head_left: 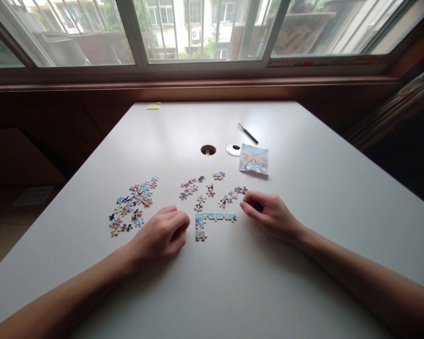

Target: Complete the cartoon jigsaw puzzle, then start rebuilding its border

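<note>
A joined corner of puzzle border (212, 220) lies on the white table (303, 212) between my hands: a light blue top strip with a short column down its left end. My left hand (162, 235) rests on the table just left of that corner, fingers curled, and nothing shows in it. My right hand (268, 214) rests just right of the strip, fingers curled with the tips pinched together; whether a piece sits between them I cannot tell. Small loose pieces (212, 188) are scattered just beyond the strip.
A larger heap of loose pieces (132, 205) lies to the left. Farther back are a small picture card (253, 159), a round cable hole (208, 150), its white cap (233, 149), a pen (248, 133) and a yellow note (153, 106). A window runs behind the table.
</note>
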Motion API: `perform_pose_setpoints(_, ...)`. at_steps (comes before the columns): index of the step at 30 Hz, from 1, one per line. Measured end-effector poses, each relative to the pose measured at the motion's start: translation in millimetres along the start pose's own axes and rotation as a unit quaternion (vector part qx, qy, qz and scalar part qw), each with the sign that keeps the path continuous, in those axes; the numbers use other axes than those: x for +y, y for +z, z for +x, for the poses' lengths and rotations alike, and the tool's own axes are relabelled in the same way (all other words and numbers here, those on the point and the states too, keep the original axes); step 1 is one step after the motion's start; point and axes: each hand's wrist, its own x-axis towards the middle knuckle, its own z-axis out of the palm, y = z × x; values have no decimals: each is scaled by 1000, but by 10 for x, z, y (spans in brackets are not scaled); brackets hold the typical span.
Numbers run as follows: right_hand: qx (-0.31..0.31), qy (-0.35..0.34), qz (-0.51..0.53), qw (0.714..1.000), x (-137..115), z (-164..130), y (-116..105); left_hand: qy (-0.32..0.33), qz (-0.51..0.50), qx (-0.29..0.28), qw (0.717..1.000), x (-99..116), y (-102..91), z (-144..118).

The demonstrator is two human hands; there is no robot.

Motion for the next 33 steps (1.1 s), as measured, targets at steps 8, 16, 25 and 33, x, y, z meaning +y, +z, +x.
perform_pose_setpoints(8,0,-2,2,1000,-11,3,-1,5,1,2,1000,3,1,-2)
perform_pose_setpoints(16,-3,1,-2,1000,8,-1,8,-5,0,-5,1000,-10,8,-16)
perform_pose_setpoints(25,-3,4,5,1000,-1,-6,-1,-3,3,-5,1000,-4,0,-12)
perform_pose_setpoints(33,72,48,86,993,2,8,-34,0,5,-3,1000,-5,6,3)
